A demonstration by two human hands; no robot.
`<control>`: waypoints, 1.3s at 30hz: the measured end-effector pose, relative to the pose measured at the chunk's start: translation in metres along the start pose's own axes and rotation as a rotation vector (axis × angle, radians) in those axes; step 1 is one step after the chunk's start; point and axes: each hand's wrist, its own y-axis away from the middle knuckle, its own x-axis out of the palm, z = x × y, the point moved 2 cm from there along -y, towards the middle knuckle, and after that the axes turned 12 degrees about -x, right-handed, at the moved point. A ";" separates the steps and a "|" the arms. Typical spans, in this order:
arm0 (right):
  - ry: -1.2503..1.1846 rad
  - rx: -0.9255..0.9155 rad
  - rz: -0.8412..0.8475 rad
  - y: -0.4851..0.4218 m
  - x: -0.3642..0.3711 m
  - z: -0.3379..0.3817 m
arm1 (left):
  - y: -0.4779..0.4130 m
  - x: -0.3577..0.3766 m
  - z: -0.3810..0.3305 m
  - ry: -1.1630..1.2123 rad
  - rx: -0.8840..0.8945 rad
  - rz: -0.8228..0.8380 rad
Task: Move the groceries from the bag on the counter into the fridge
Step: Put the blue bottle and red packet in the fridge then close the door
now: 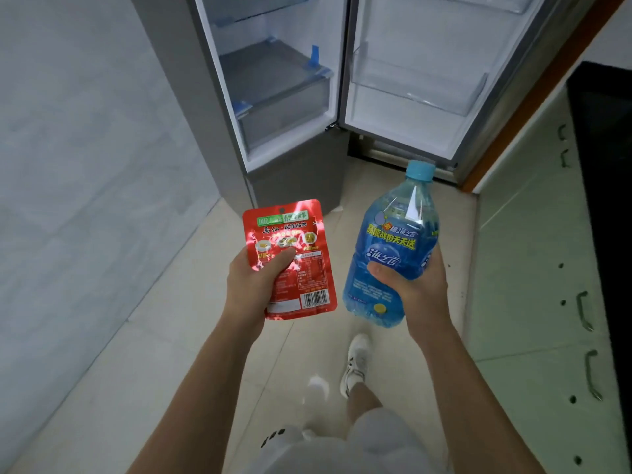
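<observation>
The left grip holds a red foil pouch by its lower left edge. The thumb lies across the printed back and the fingers are hidden behind it. The pouch stands upright, its barcode in the 5 o'clock corner.

The right grip wraps a blue drink bottle around the lower part of its label, thumb on the front. The bottle tilts so that its light blue cap points to 1 o'clock. Pouch and bottle sit near the middle of the view, not touching, the bottle at 3 o'clock of the pouch.

Both are held in the air above the tiled floor, short of the fridge. The fridge stands at 12 o'clock with its upper door swung open to the right. Inside, a clear drawer sits at the bottom under a shelf with blue clips. The door carries a clear bin.

A grey wall fills 9 o'clock. At 3 o'clock run pale green cabinets with metal handles, topped by a dark surface. At 6 o'clock a white shoe rests on the floor.
</observation>
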 end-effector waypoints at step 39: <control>-0.011 -0.041 0.364 -0.514 0.130 -0.069 | -0.379 0.113 -0.227 0.185 -0.031 -0.290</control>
